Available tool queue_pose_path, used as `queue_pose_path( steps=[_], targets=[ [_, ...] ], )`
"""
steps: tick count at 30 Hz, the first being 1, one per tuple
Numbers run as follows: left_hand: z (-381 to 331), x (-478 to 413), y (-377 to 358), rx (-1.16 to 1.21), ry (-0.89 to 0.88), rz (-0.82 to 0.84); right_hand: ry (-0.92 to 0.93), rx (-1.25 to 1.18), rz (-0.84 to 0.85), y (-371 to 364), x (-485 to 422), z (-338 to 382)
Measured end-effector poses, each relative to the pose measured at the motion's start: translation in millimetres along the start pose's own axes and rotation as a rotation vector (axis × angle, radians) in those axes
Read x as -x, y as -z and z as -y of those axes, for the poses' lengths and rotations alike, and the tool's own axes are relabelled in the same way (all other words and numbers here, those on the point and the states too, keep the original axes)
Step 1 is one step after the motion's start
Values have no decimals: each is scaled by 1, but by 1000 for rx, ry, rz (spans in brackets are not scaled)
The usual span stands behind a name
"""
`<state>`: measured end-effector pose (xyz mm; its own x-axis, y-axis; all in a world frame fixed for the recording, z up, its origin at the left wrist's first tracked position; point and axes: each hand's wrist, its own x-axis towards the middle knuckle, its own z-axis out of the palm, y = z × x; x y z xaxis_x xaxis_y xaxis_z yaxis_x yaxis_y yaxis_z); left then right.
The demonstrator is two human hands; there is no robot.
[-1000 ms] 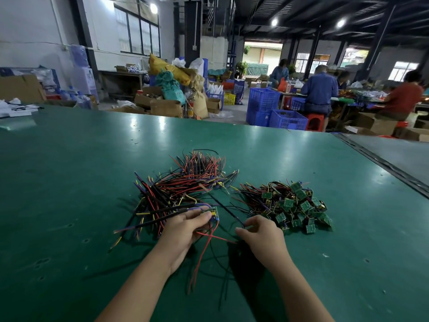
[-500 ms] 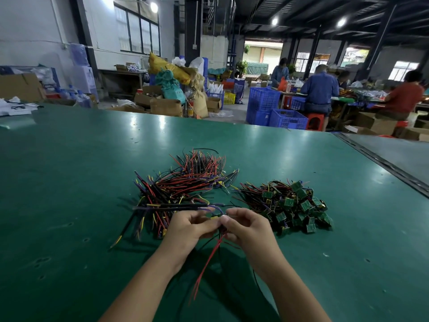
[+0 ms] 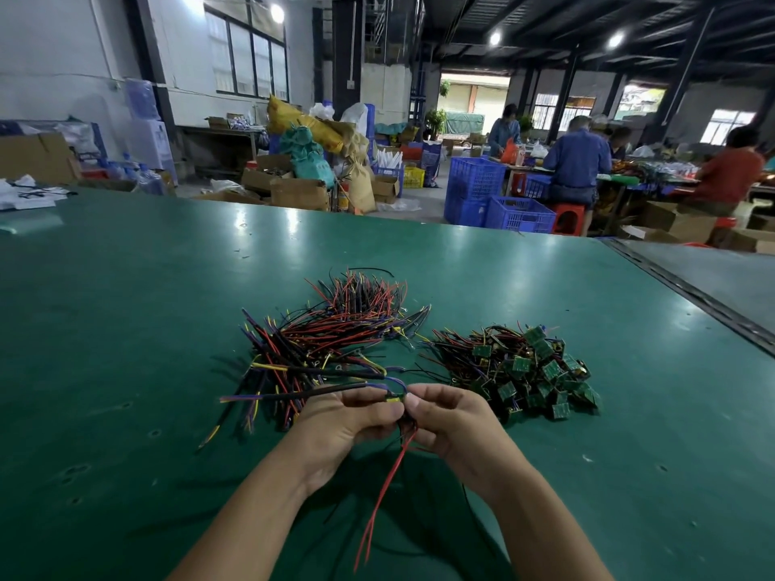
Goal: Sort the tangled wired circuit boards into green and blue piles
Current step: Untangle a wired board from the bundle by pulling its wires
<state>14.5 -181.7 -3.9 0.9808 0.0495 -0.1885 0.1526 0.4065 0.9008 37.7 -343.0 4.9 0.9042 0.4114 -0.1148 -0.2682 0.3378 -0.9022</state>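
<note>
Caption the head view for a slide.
Left hand and right hand pinch a wired board near the tangle and green pile.

A desk point(image 3: 126, 329) topped in green matting, matt yet catching soft smears of ceiling light and pitted with small dents, carries plastic-sheathed wires point(image 3: 335, 333) at 12 o'clock from the hands, their red, black and yellow jackets smooth and faintly glossy. At 2 o'clock, green circuit boards point(image 3: 524, 371) show a lacquered sheen. The left hand point(image 3: 348, 417) and right hand point(image 3: 453, 417) pinch a small wired board point(image 3: 394, 399) whose slick red leads point(image 3: 390, 488) hang toward 6 o'clock. A dull, dark metal channel point(image 3: 692, 295) edges the desk at 3 o'clock. Beyond, around 12 o'clock, stand latticed blue plastic crates point(image 3: 476, 182), matt brown cardboard boxes point(image 3: 297, 192) and coarse woven sacks point(image 3: 306, 127).
</note>
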Motion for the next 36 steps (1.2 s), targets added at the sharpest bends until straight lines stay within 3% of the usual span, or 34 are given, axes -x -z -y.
queue_pose_path(
  steps=[12, 17, 21, 24, 29, 36],
  targets=[
    [1, -2, 5, 26, 36, 65, -84, -47, 65, 3, -1, -3],
    [2, 0, 4, -30, -3, 24, -14, 3, -39, 2, -5, -5],
    [1, 3, 0, -118, -85, 96, 34, 98, -79, 4, -4, -4],
    [2, 4, 2, -155, -54, 110, 33, 191, -40, 6, -1, -3],
    [0, 4, 8, -219, -147, 137, 9, 153, 42, 6, 0, -2],
    [2, 0, 11, -99, 34, 199, -48, 104, 142, 6, 0, -5]
  ],
)
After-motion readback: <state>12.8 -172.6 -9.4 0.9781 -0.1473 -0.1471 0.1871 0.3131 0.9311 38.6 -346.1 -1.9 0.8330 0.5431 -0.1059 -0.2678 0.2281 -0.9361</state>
